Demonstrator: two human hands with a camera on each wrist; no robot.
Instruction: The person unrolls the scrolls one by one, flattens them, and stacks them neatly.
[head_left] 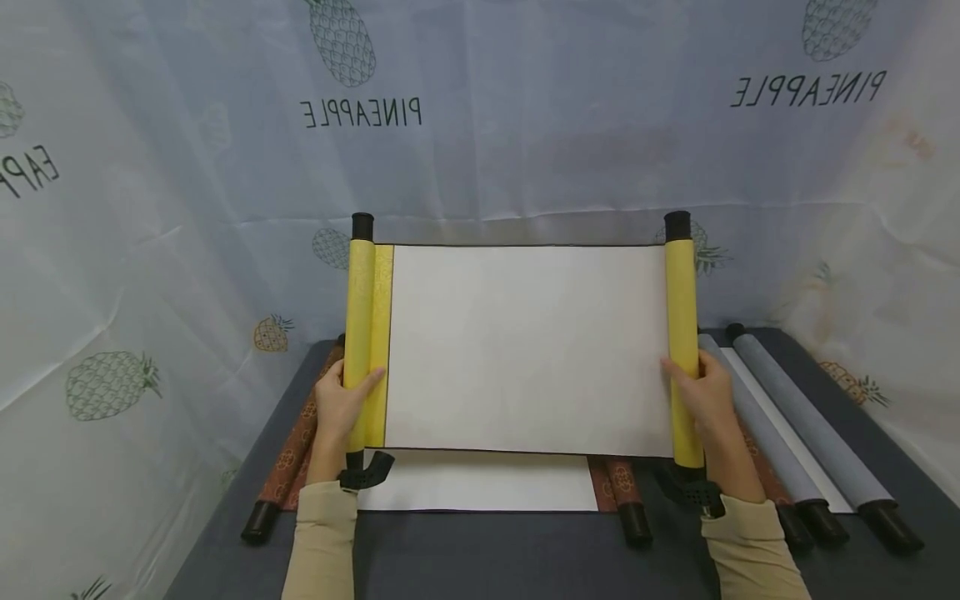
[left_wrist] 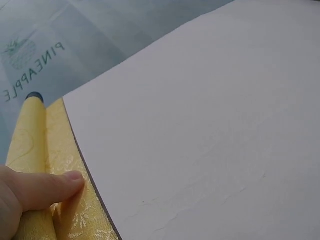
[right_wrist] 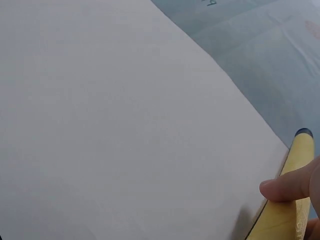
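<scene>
1. Left hand [head_left: 340, 407]: one, gripping the left yellow roller [head_left: 361, 308] on its near half, thumb laid across onto the yellow brocade border [head_left: 383, 317].
2. Right hand [head_left: 707, 398]: one, gripping the right yellow roller [head_left: 681, 317], thumb at its inner edge.
3. Yellow brocade scroll [head_left: 528, 350]: one, opened between both hands, its plain white face toward the person, held above the dark tabletop [head_left: 510, 554].
4. Governing relation, as judged: the two yellow rollers stood nearly parallel, black-capped ends pointing far; the sheet lay right of the left grip and left of the right grip. Its middle was about equally far from each; neither hand was clearly nearer.
5. Rust patterned rollers: three; one at left [head_left: 294, 437], one right of centre [head_left: 624, 483], a white sheet [head_left: 480, 483] between them, and one farther right [head_left: 765, 473], mostly hidden.
6. Grey rollers: two, left [head_left: 761, 421] and right [head_left: 810, 421], with a white strip between, on the table's right.
7. Pineapple-print curtain [head_left: 525, 125]: behind, at the far side.
</scene>
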